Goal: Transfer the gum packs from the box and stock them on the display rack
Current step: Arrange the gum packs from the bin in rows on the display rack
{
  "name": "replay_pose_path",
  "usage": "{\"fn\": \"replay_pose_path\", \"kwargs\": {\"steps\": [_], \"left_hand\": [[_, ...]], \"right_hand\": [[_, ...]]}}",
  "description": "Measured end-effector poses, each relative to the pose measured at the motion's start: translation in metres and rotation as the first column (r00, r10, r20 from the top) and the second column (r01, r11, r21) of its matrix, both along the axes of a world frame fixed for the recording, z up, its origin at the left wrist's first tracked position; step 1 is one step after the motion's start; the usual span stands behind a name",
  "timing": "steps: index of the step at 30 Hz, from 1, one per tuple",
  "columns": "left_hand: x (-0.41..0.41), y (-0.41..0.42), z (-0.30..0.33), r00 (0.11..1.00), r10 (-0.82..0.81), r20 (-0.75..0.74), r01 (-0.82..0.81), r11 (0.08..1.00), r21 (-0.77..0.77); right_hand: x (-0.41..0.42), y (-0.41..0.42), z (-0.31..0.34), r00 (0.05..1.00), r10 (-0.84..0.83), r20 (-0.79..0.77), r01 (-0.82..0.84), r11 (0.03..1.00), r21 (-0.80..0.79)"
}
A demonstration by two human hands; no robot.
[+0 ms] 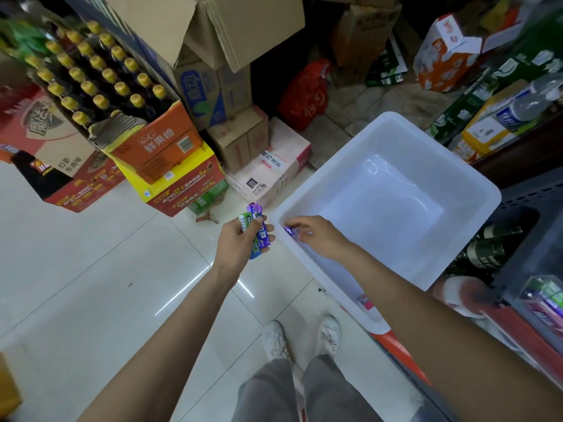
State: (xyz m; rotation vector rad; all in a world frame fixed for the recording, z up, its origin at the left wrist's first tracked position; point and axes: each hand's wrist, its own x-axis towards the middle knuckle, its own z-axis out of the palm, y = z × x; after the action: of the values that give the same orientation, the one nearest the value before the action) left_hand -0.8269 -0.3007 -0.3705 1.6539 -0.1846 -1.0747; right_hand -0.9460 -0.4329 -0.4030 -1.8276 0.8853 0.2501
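A white plastic box (457, 178) stands on the floor at centre right. My left hand (237, 242) is just left of its near corner and grips several gum packs (257, 229), green, purple and blue, fanned upward. My right hand (316, 236) reaches over the box's left wall and pinches a purple gum pack (288, 231) at the rim. One more pack (365, 301) shows through the box's near wall. The display rack (545, 300) with gum packs in it is at the right edge, partly cut off.
Stacked drink cartons (170, 166) and a crate of yellow-capped bottles (91, 71) crowd the left and back. Dark bottles (484, 251) lie on a low shelf right of the box. White tiled floor (91, 269) spreads to the left; my shoes (301, 339) are below.
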Motion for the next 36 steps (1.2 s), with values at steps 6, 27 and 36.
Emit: {"fn": "replay_pose_path", "kwargs": {"steps": [6,27,36], "left_hand": [[-0.001,0.007,-0.002,0.999,-0.043,0.022,0.041,0.998,0.050],[-0.063,-0.027,0.020,0.927,-0.373,0.038,0.374,0.927,-0.032],[-0.082,-0.015,0.011,0.931,-0.365,0.000,0.365,0.931,-0.018]], "right_hand": [[0.000,-0.002,0.001,0.997,-0.069,0.035,0.069,0.998,-0.007],[-0.084,0.007,0.065,0.842,-0.531,0.096,0.522,0.847,0.106],[-0.130,0.013,0.036,0.848,0.252,-0.465,-0.351,0.926,-0.140]]}}
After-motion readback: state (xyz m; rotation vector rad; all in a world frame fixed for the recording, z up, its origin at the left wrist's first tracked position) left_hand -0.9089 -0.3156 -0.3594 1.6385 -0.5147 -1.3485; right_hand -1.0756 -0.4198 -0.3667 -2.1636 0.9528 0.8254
